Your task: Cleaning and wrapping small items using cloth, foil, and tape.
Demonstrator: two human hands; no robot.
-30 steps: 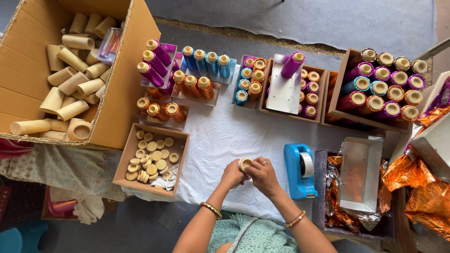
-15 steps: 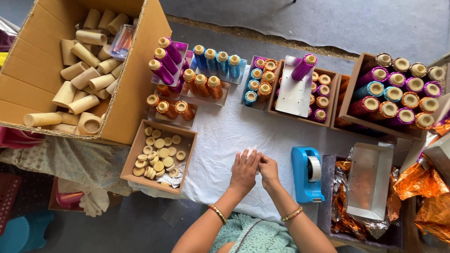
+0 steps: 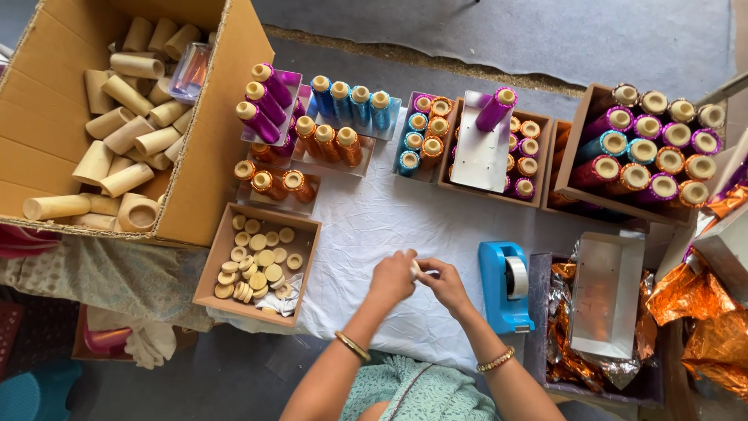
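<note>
My left hand [image 3: 392,278] and my right hand [image 3: 444,283] meet over the white cloth [image 3: 374,226], fingertips together around a small pale piece [image 3: 415,269], mostly hidden by the fingers. Each wrist wears a bangle. A blue tape dispenser [image 3: 506,285] stands just right of my right hand. To the left of my left hand a shallow cardboard tray [image 3: 209,274] holds several pale round caps [image 3: 257,262].
A big cardboard box [image 3: 199,168] of bare cardboard tubes [image 3: 125,140] fills the upper left. Rows of purple, blue and orange foil-wrapped spools [image 3: 336,117] stand in trays at the back. Another boxful of spools [image 3: 656,156] sits at the right, above crumpled orange foil [image 3: 705,312] and a silver tray [image 3: 606,292].
Both hands have stayed together over the cloth, working the small piece; the fingers have shifted around it. The view has drifted slightly.
</note>
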